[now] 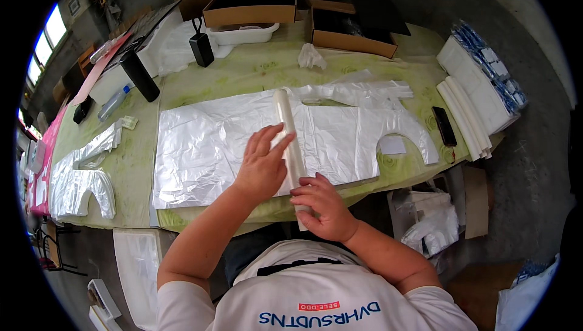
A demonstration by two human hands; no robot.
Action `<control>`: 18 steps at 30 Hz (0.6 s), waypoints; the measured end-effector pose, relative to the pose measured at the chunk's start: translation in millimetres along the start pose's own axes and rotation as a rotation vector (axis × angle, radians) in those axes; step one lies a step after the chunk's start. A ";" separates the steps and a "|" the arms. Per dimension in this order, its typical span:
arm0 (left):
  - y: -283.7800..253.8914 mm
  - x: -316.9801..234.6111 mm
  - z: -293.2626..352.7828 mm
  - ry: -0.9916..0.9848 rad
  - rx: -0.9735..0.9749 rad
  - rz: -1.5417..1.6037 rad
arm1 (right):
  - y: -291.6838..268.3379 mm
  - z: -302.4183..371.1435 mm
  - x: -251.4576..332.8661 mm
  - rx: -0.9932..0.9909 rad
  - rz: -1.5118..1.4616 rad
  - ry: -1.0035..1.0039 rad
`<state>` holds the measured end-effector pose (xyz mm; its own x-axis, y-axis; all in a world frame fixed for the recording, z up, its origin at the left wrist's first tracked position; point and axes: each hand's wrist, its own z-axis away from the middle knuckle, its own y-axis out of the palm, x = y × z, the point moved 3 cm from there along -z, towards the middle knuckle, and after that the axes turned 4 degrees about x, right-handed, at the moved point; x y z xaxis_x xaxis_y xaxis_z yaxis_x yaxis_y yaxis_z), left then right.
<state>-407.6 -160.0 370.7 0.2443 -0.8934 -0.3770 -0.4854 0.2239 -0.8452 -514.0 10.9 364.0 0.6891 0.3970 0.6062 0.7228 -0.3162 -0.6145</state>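
A white plastic roll lies lengthwise, pointing away from me, across a stack of flat, shiny plastic aprons. My left hand rests against the left side of the roll, its fingers stretched out and the fingertips touching it. At the near end of the roll, my right hand curls around it, fingers over the top and thumb lower down. The aprons' cut-out straps spread to the right. A small white card sits inside one curved strap.
A phone and several white rolls lie at the right edge. Folded aprons are at the left, near a plastic bottle and a black cylinder. Cardboard boxes stand at the back. Below right is a carton of plastic.
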 end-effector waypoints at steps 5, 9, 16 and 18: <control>3.1 -6.7 -19.9 -0.094 0.173 -0.055 | -17.1 -10.2 -20.5 -0.207 0.117 0.024; 7.9 9.5 -22.0 -0.160 -0.045 0.156 | -22.2 -24.1 -47.2 -0.243 0.335 0.162; -5.7 41.7 36.8 -0.286 0.090 0.117 | 8.8 -77.7 -91.1 0.038 0.562 0.417; -10.8 46.9 46.8 -0.312 0.079 0.141 | 18.0 -103.3 -101.9 0.096 0.567 0.521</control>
<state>-351.6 -186.1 344.4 0.4300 -0.6925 -0.5793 -0.4688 0.3771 -0.7987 -565.8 -124.3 343.3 0.9053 -0.2665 0.3308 0.2614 -0.2643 -0.9283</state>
